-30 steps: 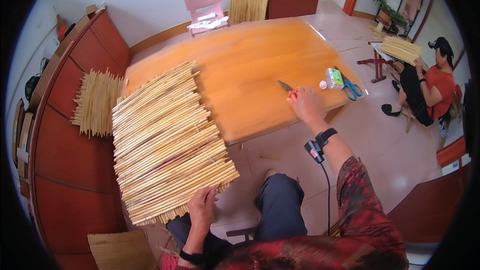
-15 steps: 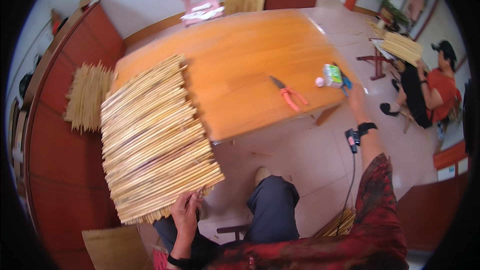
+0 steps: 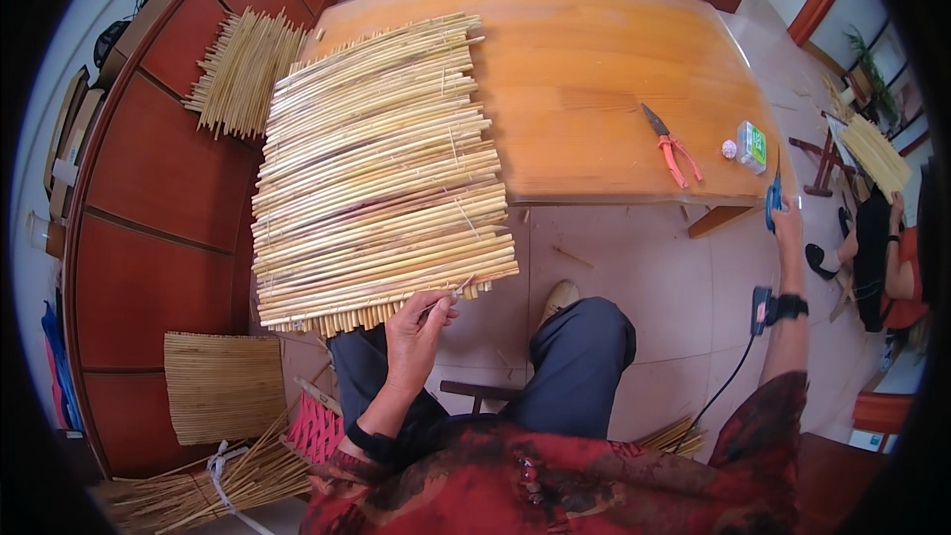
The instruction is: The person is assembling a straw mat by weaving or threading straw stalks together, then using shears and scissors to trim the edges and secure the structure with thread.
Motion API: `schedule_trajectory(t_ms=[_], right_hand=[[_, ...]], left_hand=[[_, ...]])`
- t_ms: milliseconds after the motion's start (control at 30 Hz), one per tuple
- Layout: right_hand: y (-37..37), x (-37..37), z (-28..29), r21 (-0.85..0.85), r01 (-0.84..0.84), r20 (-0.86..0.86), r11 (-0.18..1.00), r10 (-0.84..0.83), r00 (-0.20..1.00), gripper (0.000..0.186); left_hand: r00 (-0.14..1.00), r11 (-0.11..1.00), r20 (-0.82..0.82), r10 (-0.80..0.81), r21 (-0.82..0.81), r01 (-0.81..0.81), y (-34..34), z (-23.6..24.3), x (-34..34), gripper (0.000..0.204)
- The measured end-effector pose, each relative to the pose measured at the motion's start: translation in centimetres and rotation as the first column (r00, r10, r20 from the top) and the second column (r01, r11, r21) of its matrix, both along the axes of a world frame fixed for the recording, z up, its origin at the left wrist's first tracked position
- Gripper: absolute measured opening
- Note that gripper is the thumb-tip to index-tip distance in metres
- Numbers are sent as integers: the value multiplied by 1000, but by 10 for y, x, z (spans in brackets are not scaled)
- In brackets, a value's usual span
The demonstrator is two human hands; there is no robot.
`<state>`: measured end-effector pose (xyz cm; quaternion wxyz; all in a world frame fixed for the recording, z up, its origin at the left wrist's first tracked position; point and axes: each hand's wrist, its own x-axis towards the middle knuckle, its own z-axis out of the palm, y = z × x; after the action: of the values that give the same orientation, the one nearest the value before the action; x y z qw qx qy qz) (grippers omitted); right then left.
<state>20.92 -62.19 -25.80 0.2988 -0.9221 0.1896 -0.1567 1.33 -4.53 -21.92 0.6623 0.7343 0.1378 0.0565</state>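
Note:
A large mat of pale reed stalks (image 3: 386,188) tied in rows lies across the left of the table, its near edge overhanging. My left hand (image 3: 414,332) pinches a thin wire or thread end (image 3: 462,285) at the mat's near right corner. Off the table's right front corner, my right hand (image 3: 788,223) is closed on blue-handled scissors (image 3: 774,200), blades pointing away from me. Red-handled pliers (image 3: 674,151) lie on the table, handles toward me. Right of them are a small pinkish ball (image 3: 730,150) and a clear box with a green label (image 3: 753,147).
The orange wooden table (image 3: 604,69) stands before me, beside red cabinets (image 3: 163,198). Loose stalks (image 3: 248,69) rest at the back left. A smaller mat (image 3: 224,386) and a tied stalk bundle (image 3: 218,481) are at lower left. Another person (image 3: 897,267) sits at far right.
My right hand has come away from beside the box with the scissors in it, past the table's edge. My left hand keeps its pinch at the mat's corner. The whole view has shifted.

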Motion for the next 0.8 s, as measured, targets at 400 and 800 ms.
schedule_trajectory(t_ms=[400, 800], right_hand=[[286, -203, 67, 430, -655, 140, 622, 670, 729, 52], [365, -239, 77, -175, -885, 112, 431, 902, 417, 45]], left_hand=[[990, 937, -101, 94, -328, -122, 15, -10, -28, 21], [869, 789, -97, -485, -477, 387, -9, 28, -53, 29]])
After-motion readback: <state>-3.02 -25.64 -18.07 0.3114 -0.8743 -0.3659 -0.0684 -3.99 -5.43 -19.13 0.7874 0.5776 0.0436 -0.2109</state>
